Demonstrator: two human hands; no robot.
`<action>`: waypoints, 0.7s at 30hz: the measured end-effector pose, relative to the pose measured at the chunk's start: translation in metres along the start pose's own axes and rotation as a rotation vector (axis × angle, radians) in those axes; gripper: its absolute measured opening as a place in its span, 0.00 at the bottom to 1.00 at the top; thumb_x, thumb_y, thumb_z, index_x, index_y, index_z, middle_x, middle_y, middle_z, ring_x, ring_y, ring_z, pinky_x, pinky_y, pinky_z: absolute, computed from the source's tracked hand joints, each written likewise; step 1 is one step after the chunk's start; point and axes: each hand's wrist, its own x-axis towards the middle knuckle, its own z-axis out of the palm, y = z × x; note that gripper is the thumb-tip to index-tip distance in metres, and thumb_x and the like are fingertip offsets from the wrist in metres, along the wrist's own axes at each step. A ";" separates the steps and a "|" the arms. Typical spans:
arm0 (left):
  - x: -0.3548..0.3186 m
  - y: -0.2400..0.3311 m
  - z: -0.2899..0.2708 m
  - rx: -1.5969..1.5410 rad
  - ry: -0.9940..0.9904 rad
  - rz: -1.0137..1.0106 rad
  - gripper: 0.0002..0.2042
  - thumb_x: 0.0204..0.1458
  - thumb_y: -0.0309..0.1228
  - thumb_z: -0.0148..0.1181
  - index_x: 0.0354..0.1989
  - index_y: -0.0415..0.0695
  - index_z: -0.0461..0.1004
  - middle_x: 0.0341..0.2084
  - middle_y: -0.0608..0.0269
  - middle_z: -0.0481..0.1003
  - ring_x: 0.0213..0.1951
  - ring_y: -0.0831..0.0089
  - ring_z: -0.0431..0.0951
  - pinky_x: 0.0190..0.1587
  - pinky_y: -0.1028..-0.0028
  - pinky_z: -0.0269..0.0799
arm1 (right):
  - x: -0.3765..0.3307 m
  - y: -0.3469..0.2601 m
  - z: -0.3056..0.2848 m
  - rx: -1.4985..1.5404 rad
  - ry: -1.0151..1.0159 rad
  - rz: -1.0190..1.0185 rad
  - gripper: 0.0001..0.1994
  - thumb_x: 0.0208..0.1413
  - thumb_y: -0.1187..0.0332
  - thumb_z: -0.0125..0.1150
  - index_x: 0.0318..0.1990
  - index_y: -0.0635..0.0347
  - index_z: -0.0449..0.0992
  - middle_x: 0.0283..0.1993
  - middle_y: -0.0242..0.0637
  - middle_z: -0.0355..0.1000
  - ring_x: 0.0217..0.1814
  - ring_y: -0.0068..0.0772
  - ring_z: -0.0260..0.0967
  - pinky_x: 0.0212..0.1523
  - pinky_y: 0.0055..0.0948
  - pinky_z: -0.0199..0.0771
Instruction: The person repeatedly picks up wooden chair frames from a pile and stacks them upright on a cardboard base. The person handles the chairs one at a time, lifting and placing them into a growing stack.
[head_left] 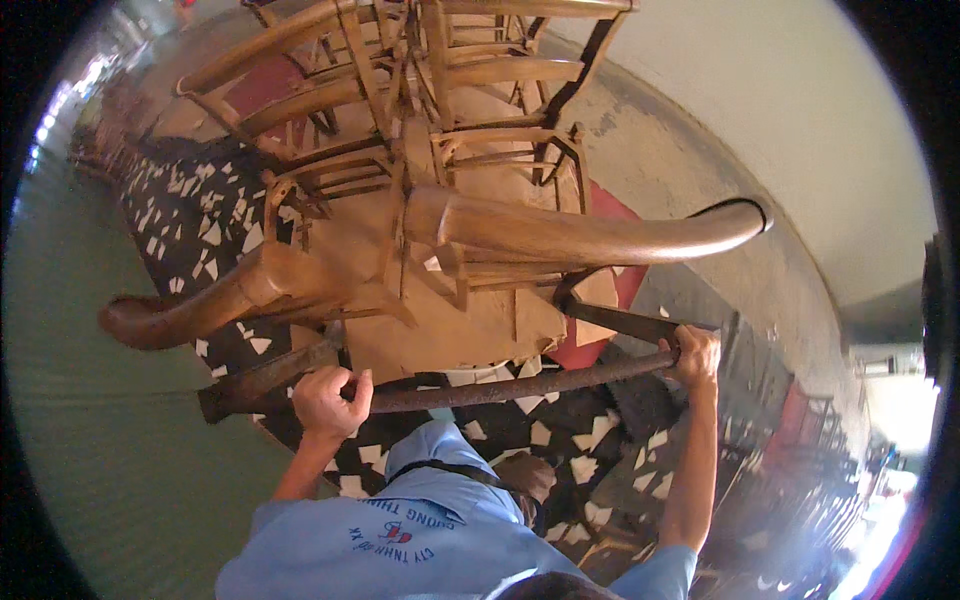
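Note:
My left hand (328, 402) is closed round the left part of a rusty, dark metal push bar (510, 390). At its right end, my right hand (694, 354) also grips the bar, where a flat metal arm (620, 322) meets it. Both forearms reach forward from my light blue shirt. Just beyond the bar, brown wooden chairs (510, 72) are stacked up with cardboard (455, 335) among them. Two thick curved wooden parts stick out toward me, one to the right (590, 232) and one to the left (190, 308). The bar appears to belong to a cart under the load.
Dark flooring strewn with pale scraps (205, 215) lies left of the load and under me. A green surface (90, 430) runs along the left. A pale wall (800, 130) curves along the right. Red material (608, 290) shows beneath the chairs.

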 end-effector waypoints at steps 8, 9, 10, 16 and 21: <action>0.067 0.197 0.127 0.107 0.135 -0.099 0.14 0.47 0.36 0.70 0.17 0.47 0.72 0.15 0.61 0.71 0.18 0.56 0.73 0.23 0.61 0.65 | 0.069 0.250 0.027 0.026 -0.162 -0.027 0.16 0.47 0.57 0.71 0.24 0.55 0.71 0.24 0.43 0.72 0.26 0.52 0.74 0.29 0.47 0.72; 0.077 0.218 0.144 0.108 0.115 -0.114 0.14 0.47 0.36 0.70 0.17 0.47 0.72 0.15 0.61 0.71 0.18 0.56 0.73 0.23 0.61 0.65 | 0.080 0.280 0.038 0.044 -0.126 -0.056 0.16 0.47 0.57 0.71 0.24 0.55 0.71 0.23 0.43 0.72 0.26 0.52 0.74 0.28 0.47 0.73; 0.102 0.231 0.181 0.091 0.162 -0.114 0.14 0.47 0.36 0.70 0.17 0.47 0.72 0.15 0.61 0.72 0.18 0.57 0.73 0.23 0.61 0.65 | 0.106 0.318 0.048 0.019 -0.061 -0.088 0.16 0.47 0.56 0.71 0.24 0.55 0.72 0.23 0.43 0.72 0.26 0.52 0.74 0.28 0.46 0.73; 0.115 0.293 0.258 0.074 0.257 -0.120 0.13 0.48 0.33 0.70 0.16 0.46 0.72 0.14 0.60 0.71 0.18 0.57 0.74 0.22 0.62 0.66 | 0.132 0.415 0.094 0.041 -0.098 -0.112 0.12 0.41 0.60 0.74 0.29 0.52 0.78 0.26 0.40 0.77 0.28 0.51 0.77 0.30 0.46 0.76; 0.135 0.331 0.306 0.080 0.246 -0.103 0.14 0.48 0.32 0.69 0.16 0.46 0.71 0.14 0.61 0.71 0.18 0.58 0.74 0.23 0.63 0.66 | 0.161 0.473 0.116 0.039 -0.151 -0.107 0.13 0.36 0.64 0.76 0.29 0.52 0.78 0.28 0.40 0.77 0.30 0.51 0.78 0.31 0.47 0.77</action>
